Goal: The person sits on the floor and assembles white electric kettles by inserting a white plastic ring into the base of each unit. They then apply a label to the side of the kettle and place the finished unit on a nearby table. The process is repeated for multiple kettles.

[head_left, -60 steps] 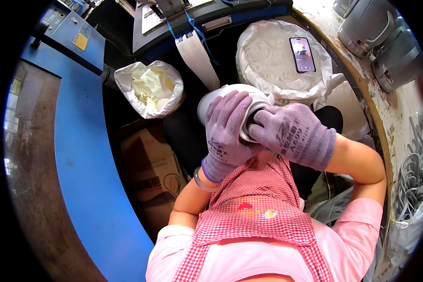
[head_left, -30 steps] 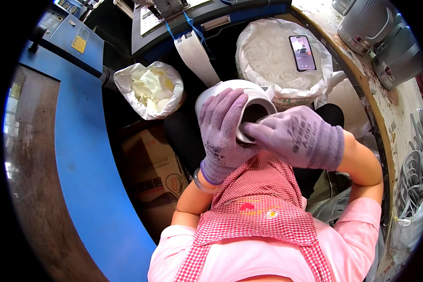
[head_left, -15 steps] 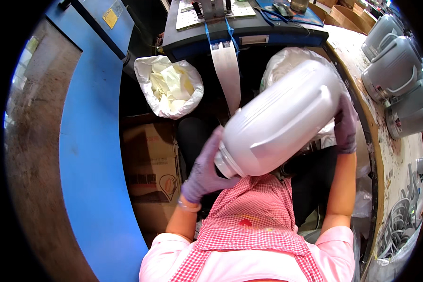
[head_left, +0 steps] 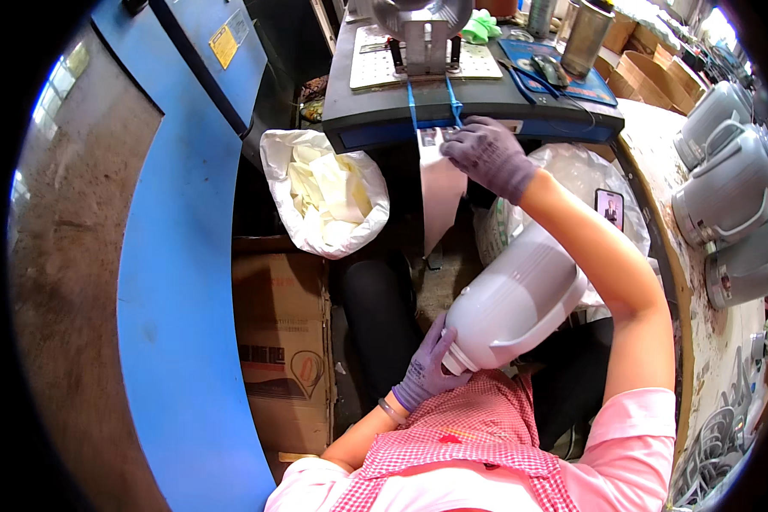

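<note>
A grey plastic jug body (head_left: 520,294) with a moulded handle lies tilted across my lap. My left hand (head_left: 428,369), in a purple-grey knit glove, is closed round its narrow collar at the lower left end. My right hand (head_left: 492,157), gloved the same, reaches forward to the desk's front edge. Its fingertips pinch the top of a pale hanging strip (head_left: 439,196) with small dark labels on it. Two blue straps (head_left: 412,107) hold this strip to the desk. My right forearm passes over the jug's far end and partly hides it.
A white-lined bin (head_left: 369,230) with crumpled yellowish paper stands left of the strip. Behind the jug is a plastic-wrapped sack with a phone (head_left: 609,208) on it. Grey jugs (head_left: 725,183) stand on the right bench. A blue panel (head_left: 175,307) and a cardboard carton (head_left: 282,384) flank my left.
My right hand has let go of the jug's far end and moved forward to the strip. The jug has come down toward my lap, still in my left hand. The view has shifted.
</note>
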`<state>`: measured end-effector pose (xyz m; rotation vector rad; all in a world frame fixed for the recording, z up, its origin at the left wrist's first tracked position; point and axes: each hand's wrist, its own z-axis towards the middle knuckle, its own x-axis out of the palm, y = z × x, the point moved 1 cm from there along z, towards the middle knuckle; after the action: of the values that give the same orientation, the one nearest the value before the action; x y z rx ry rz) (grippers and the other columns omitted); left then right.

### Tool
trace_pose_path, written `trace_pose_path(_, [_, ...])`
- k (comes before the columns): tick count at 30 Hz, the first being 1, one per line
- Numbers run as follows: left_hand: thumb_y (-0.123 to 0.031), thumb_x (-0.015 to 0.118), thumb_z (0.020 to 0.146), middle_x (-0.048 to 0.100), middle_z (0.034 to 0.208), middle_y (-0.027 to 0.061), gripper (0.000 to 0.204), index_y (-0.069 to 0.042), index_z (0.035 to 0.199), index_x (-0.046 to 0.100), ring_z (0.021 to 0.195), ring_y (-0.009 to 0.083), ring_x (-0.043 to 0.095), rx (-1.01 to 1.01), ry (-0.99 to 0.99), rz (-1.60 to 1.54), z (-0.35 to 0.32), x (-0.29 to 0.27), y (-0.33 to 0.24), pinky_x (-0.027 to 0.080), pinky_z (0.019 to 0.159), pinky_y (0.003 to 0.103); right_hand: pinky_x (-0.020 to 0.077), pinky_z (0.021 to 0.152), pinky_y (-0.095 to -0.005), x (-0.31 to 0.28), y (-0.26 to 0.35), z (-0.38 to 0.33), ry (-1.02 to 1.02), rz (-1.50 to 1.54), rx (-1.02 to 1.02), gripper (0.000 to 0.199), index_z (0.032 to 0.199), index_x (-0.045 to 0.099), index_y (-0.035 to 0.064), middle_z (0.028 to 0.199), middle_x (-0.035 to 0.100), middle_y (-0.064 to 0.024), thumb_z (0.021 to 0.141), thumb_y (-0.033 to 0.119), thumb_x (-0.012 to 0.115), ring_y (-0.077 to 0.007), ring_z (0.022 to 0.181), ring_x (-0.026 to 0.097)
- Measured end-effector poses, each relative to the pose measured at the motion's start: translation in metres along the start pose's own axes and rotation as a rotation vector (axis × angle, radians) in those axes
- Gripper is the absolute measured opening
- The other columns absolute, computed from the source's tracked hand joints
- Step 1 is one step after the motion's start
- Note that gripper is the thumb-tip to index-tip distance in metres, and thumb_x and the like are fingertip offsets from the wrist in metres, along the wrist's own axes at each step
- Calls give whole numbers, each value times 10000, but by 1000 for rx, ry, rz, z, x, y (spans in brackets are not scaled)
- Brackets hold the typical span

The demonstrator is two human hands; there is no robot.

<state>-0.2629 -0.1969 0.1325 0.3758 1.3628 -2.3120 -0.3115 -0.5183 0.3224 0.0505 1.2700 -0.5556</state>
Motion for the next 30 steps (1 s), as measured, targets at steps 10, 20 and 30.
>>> trace_pose_path(10, [-247,897,663,294,1523,354,1040,-142,1529,330,1352,528,421,-26,10,-65,-4,-1,11,450,1075,501,505,913,-394,-5,8,-10,-167,506,-16,263,973,711,147,1019,671,-69,768,292,788,-289,967,633])
trace_pose_path(20, [-241,895,666,311,1517,351,1049,-141,1536,317,1341,531,434,-55,20,-65,-1,-4,6,458,1067,501,531,782,-394,24,1,27,-12,502,186,150,853,694,138,869,660,-50,792,264,749,-261,874,664])
trace_pose_path(30, [-227,892,653,325,1510,354,1049,-121,1521,313,1342,528,433,-37,5,-17,1,0,1,459,1067,515,568,789,-355,14,23,30,278,1,147,208,1073,706,188,1080,694,-21,904,290,640,-213,990,696])
